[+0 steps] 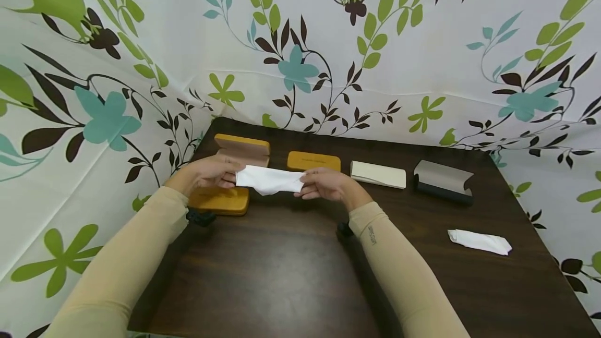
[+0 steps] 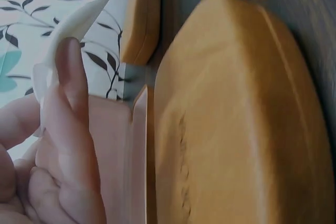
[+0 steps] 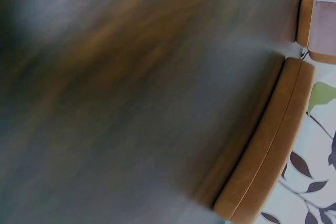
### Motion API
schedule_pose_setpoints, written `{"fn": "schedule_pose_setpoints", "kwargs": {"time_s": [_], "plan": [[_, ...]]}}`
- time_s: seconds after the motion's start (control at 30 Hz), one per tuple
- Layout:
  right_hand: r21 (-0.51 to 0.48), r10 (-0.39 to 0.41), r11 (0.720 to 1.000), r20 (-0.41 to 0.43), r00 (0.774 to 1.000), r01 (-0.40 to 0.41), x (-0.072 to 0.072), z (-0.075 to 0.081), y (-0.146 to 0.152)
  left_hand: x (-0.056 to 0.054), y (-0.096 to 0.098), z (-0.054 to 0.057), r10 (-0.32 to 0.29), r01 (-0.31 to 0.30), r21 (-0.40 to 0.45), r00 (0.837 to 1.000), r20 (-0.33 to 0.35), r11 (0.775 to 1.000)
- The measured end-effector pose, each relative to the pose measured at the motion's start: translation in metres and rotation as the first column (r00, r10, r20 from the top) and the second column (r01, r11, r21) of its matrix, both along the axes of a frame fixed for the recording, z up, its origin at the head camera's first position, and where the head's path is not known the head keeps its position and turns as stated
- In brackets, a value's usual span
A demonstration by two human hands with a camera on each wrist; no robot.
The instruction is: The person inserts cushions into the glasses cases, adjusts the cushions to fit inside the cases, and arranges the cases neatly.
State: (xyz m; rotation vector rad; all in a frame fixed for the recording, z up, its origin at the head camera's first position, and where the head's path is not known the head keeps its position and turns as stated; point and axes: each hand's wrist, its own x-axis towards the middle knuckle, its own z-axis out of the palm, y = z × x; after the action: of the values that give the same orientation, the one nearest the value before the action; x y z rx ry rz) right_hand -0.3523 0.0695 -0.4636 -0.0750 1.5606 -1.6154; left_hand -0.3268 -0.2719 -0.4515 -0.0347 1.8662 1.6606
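Note:
Between my two hands a white cloth (image 1: 269, 179) stretches sideways, sagging a little in the middle. My left hand (image 1: 211, 172) pinches its left end, with the thumb and fingers on it in the left wrist view. The right end is pinched by my right hand (image 1: 325, 183), which is out of sight in the right wrist view. Just below the left hand lies a closed mustard-yellow glasses case (image 1: 220, 202) with lettering on its lid. Behind that hand stands an open yellow case (image 1: 244, 146) with a pinkish lining, partly hidden by the fingers.
Another closed yellow case (image 1: 313, 161) lies behind the right hand. To its right are a cream flat case (image 1: 377, 174) and an open black case with a grey lining (image 1: 443, 175). A second folded white cloth (image 1: 480, 241) lies on the dark wooden table (image 1: 281, 286). Patterned curtains (image 1: 328, 82) border the table.

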Motion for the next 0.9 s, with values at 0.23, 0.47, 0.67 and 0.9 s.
{"fn": "schedule_pose_setpoints", "kwargs": {"time_s": [0.23,0.47,0.67,0.9], "plan": [[0.035,-0.047,0.998,-0.012,0.999,0.047,-0.011,0.0,-0.017,-0.01,-0.01,-0.004,0.057,-0.057,-0.053,0.998,0.006,0.997],[0.018,-0.064,0.998,0.014,0.998,0.064,-0.022,-0.001,-0.035,-0.019,-0.024,-0.003,0.104,-0.105,-0.089,0.994,-0.015,0.99],[0.026,-0.094,0.995,0.019,0.995,0.093,-0.031,-0.002,-0.054,-0.027,-0.04,-0.005,0.108,-0.109,-0.133,0.994,-0.018,0.985],[0.043,-0.115,0.993,0.048,0.992,0.113,-0.039,-0.005,-0.074,-0.036,-0.053,-0.007,0.148,-0.149,-0.157,0.989,-0.02,0.976]]}}
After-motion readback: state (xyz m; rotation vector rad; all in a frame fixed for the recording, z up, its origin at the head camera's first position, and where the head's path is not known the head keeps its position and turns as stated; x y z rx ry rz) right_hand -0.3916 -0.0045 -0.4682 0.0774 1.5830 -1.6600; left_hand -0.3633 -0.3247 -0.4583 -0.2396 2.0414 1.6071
